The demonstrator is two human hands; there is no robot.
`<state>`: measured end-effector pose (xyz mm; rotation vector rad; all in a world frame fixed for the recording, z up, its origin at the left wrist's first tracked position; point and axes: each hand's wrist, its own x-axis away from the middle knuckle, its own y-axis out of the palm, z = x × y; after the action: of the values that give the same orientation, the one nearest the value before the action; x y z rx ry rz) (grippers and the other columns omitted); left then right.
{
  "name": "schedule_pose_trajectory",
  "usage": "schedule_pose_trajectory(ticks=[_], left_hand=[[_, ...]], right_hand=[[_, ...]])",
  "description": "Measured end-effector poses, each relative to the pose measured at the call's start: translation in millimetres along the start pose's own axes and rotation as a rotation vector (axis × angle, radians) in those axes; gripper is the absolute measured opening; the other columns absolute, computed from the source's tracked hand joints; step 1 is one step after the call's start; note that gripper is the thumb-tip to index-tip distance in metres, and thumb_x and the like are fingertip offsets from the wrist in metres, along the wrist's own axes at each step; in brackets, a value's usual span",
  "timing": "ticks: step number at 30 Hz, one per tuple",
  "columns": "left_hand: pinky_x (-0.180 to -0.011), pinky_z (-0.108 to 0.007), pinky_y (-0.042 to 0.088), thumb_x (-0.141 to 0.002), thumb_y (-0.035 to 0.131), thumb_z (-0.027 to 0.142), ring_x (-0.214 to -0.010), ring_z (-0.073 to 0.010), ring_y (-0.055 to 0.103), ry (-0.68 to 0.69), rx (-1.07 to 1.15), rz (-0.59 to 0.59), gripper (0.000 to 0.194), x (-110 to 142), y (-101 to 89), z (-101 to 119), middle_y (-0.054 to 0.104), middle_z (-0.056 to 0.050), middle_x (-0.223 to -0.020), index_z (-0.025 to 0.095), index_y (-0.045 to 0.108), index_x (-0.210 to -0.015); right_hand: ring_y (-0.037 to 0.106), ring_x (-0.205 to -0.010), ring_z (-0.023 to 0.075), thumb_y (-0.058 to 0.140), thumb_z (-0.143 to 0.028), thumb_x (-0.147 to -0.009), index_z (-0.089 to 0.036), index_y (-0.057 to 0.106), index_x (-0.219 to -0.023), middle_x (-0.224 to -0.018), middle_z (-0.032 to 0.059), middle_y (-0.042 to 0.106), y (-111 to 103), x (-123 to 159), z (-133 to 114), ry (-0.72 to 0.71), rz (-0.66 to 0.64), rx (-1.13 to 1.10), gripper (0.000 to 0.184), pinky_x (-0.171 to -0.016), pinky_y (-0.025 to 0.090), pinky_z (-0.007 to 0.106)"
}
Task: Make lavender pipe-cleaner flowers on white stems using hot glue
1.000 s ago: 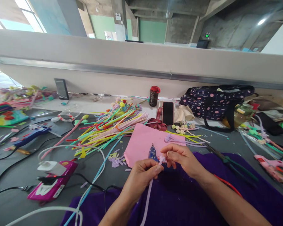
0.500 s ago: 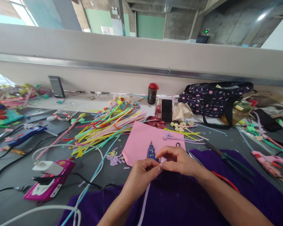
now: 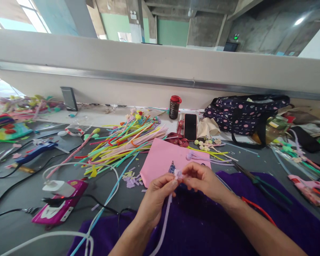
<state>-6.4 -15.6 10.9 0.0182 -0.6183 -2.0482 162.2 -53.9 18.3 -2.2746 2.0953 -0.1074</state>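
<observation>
My left hand [image 3: 157,193] pinches the top of a long lilac foam strip [image 3: 164,224] that hangs down over the purple cloth [image 3: 202,220]. My right hand [image 3: 202,179] meets it from the right, fingertips closed on the small curled lilac end [image 3: 178,174] of the same strip. Both hands hover just in front of a pink sheet [image 3: 162,160] with a small dark blue glue gun tip [image 3: 172,167] showing behind the fingers.
A heap of coloured foam strips [image 3: 122,144] lies left of the pink sheet. A magenta glue gun [image 3: 58,206] with cables sits at left, green-handled scissors [image 3: 258,183] at right. A phone [image 3: 190,127], red-capped bottle [image 3: 174,107] and dotted bag [image 3: 245,115] stand at the back.
Both hands have lifted slightly and drawn closer together, with the curled end of the lilac strip now raised between the fingertips.
</observation>
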Motion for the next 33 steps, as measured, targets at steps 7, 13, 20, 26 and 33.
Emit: schedule_pose_trajectory(ticks=[7,13,20,26,33], left_hand=[[-0.071,-0.021,0.045,-0.064,0.072,0.018,-0.085,-0.014,0.058,0.064,0.117,0.056,0.006,-3.4,-0.4,-6.1,0.062,-0.004,-0.098,0.016,0.068,-0.068],[-0.045,-0.022,0.041,-0.071,0.067,0.027,-0.043,-0.0078,0.051,0.018,0.083,-0.063,0.012,1.7,6.5,-6.6,0.056,0.001,-0.063,0.016,0.066,-0.074],[-0.054,-0.023,0.043,-0.065,0.072,0.028,-0.058,-0.0104,0.054,0.076,-0.006,-0.021,0.019,14.8,10.7,2.4,0.059,-0.003,-0.076,0.013,0.062,-0.058],[-0.052,-0.024,0.04,-0.067,0.07,0.028,-0.052,-0.0081,0.049,0.069,0.024,-0.002,0.019,20.6,8.3,-6.1,0.057,-0.001,-0.074,0.013,0.061,-0.058],[-0.069,-0.025,0.038,-0.074,0.064,0.023,-0.067,-0.0122,0.05,0.122,0.017,-0.033,0.016,32.0,12.2,-10.6,0.056,-0.001,-0.068,0.014,0.061,-0.062]], right_hand=[[0.047,-0.061,0.0083,0.064,-0.028,-0.077,-0.017,0.063,-0.087,-0.071,-0.0031,0.056,28.2,3.9,4.5,-0.016,-0.061,-0.162,0.015,-0.052,0.036,0.019],[0.045,-0.046,0.0064,0.06,-0.037,-0.08,-0.013,0.061,-0.07,-0.058,-0.002,0.056,33.7,10.3,6.6,0.09,-0.098,-0.276,0.026,-0.044,0.032,0.018],[0.047,-0.046,0.0068,0.061,-0.04,-0.078,-0.012,0.063,-0.073,-0.058,-0.0007,0.058,19.2,11.8,2.7,0.163,-0.315,-0.265,0.029,-0.043,0.033,0.018],[0.058,-0.062,0.0114,0.066,-0.033,-0.074,-0.013,0.062,-0.074,-0.072,0.0014,0.065,18.3,14.8,-2.4,0.179,-0.298,-0.218,0.02,-0.058,0.042,0.023],[0.043,-0.033,0.004,0.06,-0.038,-0.08,-0.015,0.053,-0.071,-0.052,-0.006,0.052,20.8,26.4,1.1,0.254,-0.309,-0.246,0.026,-0.036,0.028,0.016]])
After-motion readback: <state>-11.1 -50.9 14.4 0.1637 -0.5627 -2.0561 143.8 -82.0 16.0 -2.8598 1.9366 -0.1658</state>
